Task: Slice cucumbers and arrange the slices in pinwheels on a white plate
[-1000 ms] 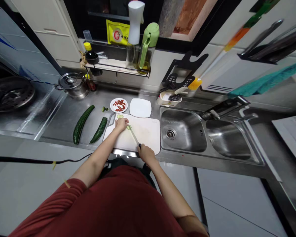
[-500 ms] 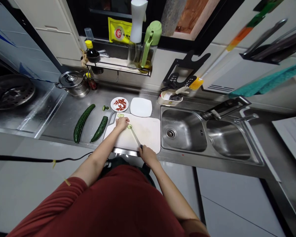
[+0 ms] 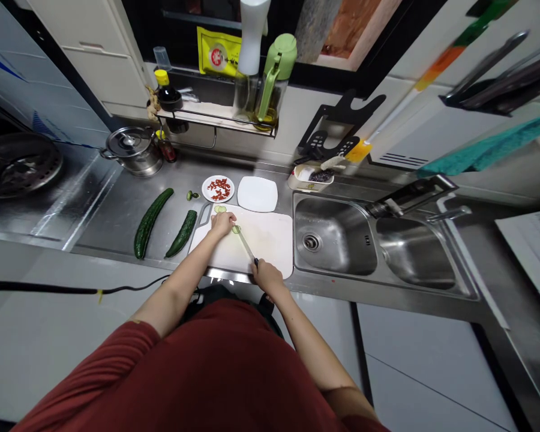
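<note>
My right hand (image 3: 267, 277) is closed around the dark handle of a kitchen knife (image 3: 246, 246), its blade slanting up and left over the white cutting board (image 3: 270, 246). At the blade's far end is a round cucumber slice (image 3: 236, 230). Beside it my left hand (image 3: 222, 224) rests on the board with curled fingers; what they pinch is hidden beneath them. A few pale cucumber slices (image 3: 220, 209) lie at the board's upper left. A shorter cucumber (image 3: 181, 234) and a long whole cucumber (image 3: 153, 223) lie on the steel counter to the left.
Behind the board stand a plate of chopped red bits (image 3: 218, 188) and a white square plate (image 3: 257, 194). Small cucumber ends (image 3: 192, 195) lie left of them. A double sink (image 3: 335, 237) adjoins the board on the right. A lidded pot (image 3: 132, 150) stands back left.
The right hand and knife handle have shifted slightly up and left. The left hand stays nearly in place, and the slice by the blade tip has barely moved.
</note>
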{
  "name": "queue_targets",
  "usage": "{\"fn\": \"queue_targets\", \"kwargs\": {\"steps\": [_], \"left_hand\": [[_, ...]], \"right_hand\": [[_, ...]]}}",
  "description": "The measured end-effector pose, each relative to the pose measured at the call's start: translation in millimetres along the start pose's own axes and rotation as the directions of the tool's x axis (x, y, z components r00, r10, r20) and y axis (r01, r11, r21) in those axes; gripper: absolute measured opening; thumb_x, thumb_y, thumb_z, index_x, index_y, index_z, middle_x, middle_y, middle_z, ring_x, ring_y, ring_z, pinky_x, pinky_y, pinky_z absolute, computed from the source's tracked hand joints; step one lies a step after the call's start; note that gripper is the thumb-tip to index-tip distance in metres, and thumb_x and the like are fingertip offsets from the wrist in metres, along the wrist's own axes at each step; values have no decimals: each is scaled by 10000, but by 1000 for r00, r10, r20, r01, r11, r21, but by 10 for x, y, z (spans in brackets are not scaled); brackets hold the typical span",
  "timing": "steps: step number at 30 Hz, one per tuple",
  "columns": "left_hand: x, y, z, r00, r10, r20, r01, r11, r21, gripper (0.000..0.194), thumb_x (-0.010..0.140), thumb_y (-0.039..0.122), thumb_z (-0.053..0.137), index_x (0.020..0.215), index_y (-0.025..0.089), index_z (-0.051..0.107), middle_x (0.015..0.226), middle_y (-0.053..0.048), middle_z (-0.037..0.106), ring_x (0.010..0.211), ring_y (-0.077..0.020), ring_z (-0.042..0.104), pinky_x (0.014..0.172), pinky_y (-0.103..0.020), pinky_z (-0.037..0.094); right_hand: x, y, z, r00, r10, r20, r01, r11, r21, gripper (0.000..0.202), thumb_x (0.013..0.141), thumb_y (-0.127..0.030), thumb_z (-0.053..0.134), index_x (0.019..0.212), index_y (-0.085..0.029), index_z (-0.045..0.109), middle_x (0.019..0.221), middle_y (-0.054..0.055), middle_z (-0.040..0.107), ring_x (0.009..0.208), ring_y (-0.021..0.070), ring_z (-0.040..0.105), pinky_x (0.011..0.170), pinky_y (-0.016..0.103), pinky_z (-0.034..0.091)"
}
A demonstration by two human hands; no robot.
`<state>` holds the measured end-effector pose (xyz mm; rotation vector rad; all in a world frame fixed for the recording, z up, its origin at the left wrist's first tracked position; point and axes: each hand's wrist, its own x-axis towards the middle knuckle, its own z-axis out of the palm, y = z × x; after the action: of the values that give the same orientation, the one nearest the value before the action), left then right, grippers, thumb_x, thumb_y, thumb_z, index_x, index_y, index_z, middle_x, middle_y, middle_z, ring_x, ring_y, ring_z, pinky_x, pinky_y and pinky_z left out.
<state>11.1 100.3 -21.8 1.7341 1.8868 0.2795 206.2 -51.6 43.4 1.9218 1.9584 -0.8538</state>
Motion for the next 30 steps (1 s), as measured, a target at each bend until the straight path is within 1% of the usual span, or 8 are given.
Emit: {"fn": "queue_targets", "kwargs": {"steps": [5,16,23,30], "left_hand": [[4,-2,13,1000,-7,-2,7,1000,15,176,781,202,631,920,272,712,927,-8,723,983,-204,606,932,-375,347],[-46,33,-22,1000,-8,-2,8,999,31,165,808,227,608,931,279,705,954,-7,721,1018,-205,589,932,-371,342],[-66,57,-38,999,-31,9,31,999,23,176,803,210,612,935,278,706,966,-11,720,1033,-207,581,938,-369,339],[-38,50,-35,999,-30,15,30,999,31,180,787,217,630,936,278,709,962,-11,719,1012,-201,593,945,-372,341]], "right_hand": [[0,-9,-27,1000,-2,-3,2,1000,-1,418,974,-401,313,1110,-115,586,1061,186,679,993,305,654,780,375,467],[-10,-26,-55,1000,1,19,-1,1000,7,438,978,-412,305,1138,-113,582,1096,193,669,1020,294,644,807,368,461],[-12,-27,-83,1000,-2,26,2,1000,-11,427,979,-415,319,1136,-118,583,1077,186,675,1003,292,651,794,362,464],[-31,-48,-132,999,-9,44,10,1000,-13,417,983,-394,311,1137,-114,578,1074,189,675,1008,288,649,800,362,459]]}}
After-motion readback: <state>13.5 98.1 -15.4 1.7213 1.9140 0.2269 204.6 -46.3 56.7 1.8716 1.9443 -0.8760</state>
